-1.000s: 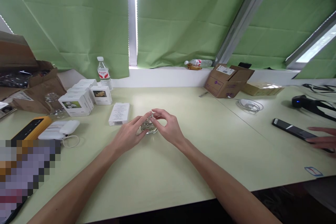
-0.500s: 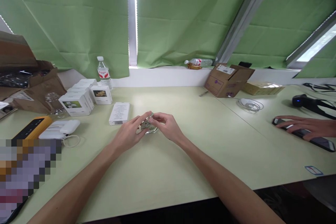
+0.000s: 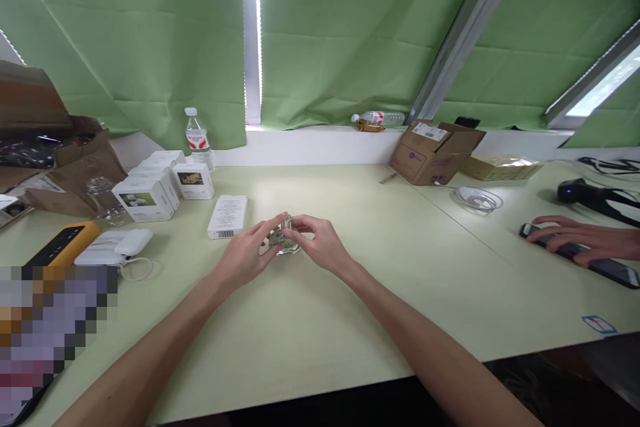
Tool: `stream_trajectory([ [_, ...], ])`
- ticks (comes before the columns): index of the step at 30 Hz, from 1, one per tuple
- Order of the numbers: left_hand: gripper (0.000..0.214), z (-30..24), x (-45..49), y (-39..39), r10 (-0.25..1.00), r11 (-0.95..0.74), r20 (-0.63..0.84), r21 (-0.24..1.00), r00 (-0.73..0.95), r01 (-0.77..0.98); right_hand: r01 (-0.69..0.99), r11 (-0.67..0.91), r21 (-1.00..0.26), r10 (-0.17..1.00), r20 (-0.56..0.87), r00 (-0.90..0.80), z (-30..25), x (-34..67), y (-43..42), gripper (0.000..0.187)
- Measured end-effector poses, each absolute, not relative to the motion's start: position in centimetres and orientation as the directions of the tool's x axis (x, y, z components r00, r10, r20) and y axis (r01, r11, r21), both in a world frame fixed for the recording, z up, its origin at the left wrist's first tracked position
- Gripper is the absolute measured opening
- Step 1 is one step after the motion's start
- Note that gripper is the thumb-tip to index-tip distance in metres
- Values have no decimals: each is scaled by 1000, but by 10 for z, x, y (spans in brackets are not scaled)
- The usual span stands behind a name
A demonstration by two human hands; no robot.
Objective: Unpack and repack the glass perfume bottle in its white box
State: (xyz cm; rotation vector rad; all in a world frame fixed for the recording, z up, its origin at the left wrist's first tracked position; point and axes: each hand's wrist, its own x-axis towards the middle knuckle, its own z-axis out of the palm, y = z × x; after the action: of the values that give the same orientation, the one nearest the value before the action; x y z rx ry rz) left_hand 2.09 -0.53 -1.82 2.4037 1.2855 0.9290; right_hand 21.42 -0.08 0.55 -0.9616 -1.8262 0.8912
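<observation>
Holding the small glassy object (image 3: 283, 242) between your left grip (image 3: 251, 250) and right grip (image 3: 321, 241), you risked toppling it on the tabletop (image 3: 250, 340) if its shiny sides slipped.

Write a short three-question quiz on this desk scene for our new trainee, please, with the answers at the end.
1. True or false: the wearer's left hand and right hand are both at the clear object.

2. Where is the other person's hand?
A) At the coiled white cable
B) At the dark phone
C) At the white boxes

3. Fill in the missing word: near the brown carton, a plastic bottle lies on its ____.

Key: 1. True. 2. B. 3. Side.
</observation>
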Motion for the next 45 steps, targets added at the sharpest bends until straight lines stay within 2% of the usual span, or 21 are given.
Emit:
stream_trajectory([
  [22, 54, -17, 21, -6, 814, -577, 420, 494, 402, 651, 269, 461, -846, 868, 366, -336, 3, 216, 1, 19],
  [45, 49, -17, 22, -7, 804, -589, 432, 476, 409, 653, 316, 409, -856, 897, 313, -313, 2, 217, 2, 23],
])
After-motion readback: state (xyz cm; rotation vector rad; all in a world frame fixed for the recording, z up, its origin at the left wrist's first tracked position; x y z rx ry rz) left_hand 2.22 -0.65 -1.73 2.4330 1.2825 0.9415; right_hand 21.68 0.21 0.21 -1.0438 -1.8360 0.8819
